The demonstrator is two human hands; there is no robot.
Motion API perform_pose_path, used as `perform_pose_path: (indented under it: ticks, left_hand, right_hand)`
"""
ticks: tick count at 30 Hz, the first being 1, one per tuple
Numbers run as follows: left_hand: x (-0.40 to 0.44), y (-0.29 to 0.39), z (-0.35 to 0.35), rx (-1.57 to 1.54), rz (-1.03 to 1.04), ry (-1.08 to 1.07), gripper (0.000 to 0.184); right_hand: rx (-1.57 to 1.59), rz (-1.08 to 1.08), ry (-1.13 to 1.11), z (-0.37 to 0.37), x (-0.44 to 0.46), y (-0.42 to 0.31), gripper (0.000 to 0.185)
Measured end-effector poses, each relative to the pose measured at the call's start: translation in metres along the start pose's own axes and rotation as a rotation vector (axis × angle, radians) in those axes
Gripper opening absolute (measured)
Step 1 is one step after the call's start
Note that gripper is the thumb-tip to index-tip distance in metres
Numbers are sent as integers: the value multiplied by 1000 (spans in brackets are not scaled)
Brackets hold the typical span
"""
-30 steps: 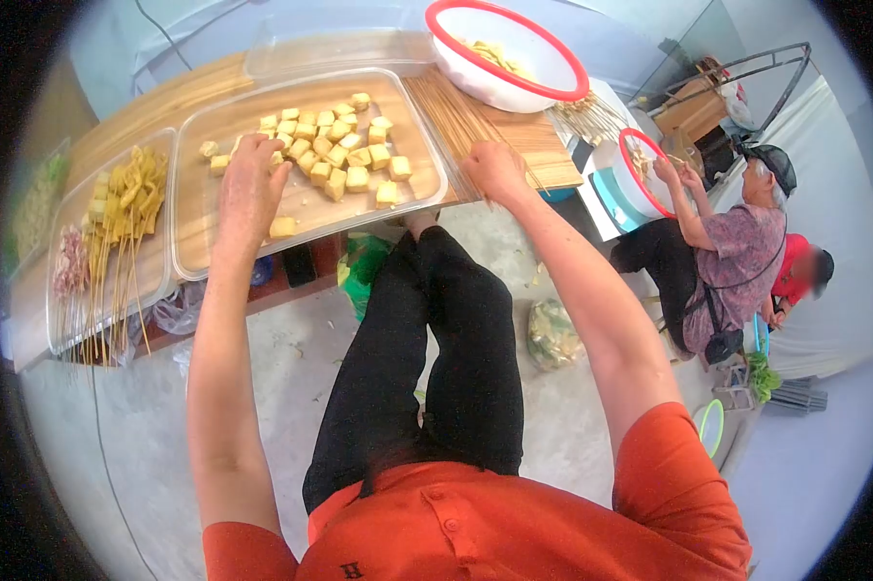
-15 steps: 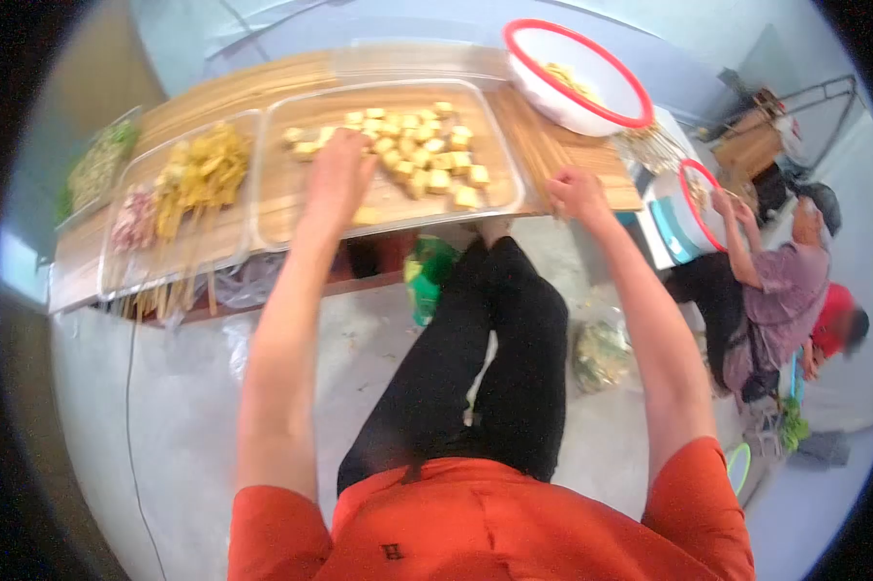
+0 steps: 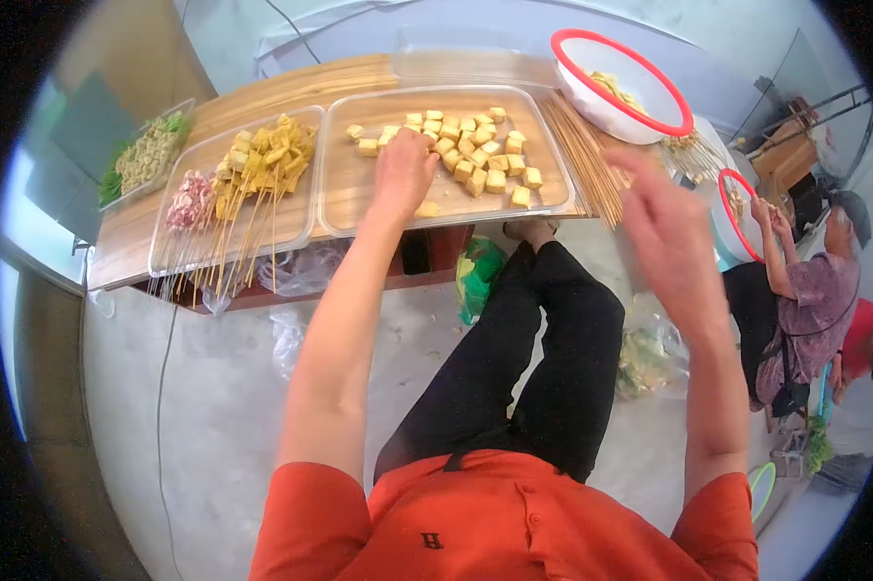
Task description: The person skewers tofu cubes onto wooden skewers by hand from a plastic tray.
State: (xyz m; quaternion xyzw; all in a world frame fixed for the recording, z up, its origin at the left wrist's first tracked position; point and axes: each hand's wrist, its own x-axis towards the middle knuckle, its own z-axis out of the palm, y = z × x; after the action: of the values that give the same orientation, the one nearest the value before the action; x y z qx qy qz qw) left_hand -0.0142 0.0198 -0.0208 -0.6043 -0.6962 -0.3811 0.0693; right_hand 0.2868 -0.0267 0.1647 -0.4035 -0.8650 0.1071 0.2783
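Now, head view: my left hand still among yellow cubes in clear tray, fingers bent down; can't tell if they grip one. Main pile just right of it. My right hand, closed beside wooden sticks earlier, now lifted, forefinger stretched out, others blurred; can't tell if anything's held. Sticks beyond it, leftward.

Both arms reach forward, left grip bent downward, right grip raised and blurred.
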Motion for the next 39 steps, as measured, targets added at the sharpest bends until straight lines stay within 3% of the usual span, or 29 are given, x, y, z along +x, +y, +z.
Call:
perform_pose_path:
  ticks: [2,4,5,6,7,8,9,22,23,26,34,37,39]
  left_hand:
    - [2,0,-2,-19,-1,35,18]
    - [5,-3,1,-5,8,42,18]
    - [4,-4,2,-3,14,30,17]
    - [5,-2,1,31,11,29,17]
    - [5,1,3,43,4,40,18]
    - [3,-2,0,48,-4,47,18]
    - [-1,-11,-6,71,-9,36,18]
    - [7,-14,6,-3,47,43,17]
    - [7,-15,5,18,47,41,19]
    - [13,-27,1,51,76,19,25]
    - [52,-113,-13,292,-119,11,44]
    - [56,-113,1,267,-174,-76,48]
    - [62,-99,1,472,-203,-163,54]
  right_hand:
    - [492,14,-67,-25,-10,-41,40]
    - [484,-63,-98,-30,-39,-78,42]
    - [-21,-209,-317,-51,-37,-111,44]
    - [-417,-519,-62,-47,-59,-126,39]
    - [-298,-521,155,-46,-66,-150,30]
    - [127,-312,317,-47,-62,-160,12]
    - [152,-306,314,-45,-65,-159,12]
    - [-122,-187,217,-41,-63,-157,21]
    - [-151,-177,207,-44,-113,-170,22]
    - [-239,-136,180,-20,-131,-224,24]
    - [-200,-208,98,-39,-102,-165,29]
    - [-187,-246,58,-38,-62,-140,31]
    - [-185,-283,46,-43,-73,-127,33]
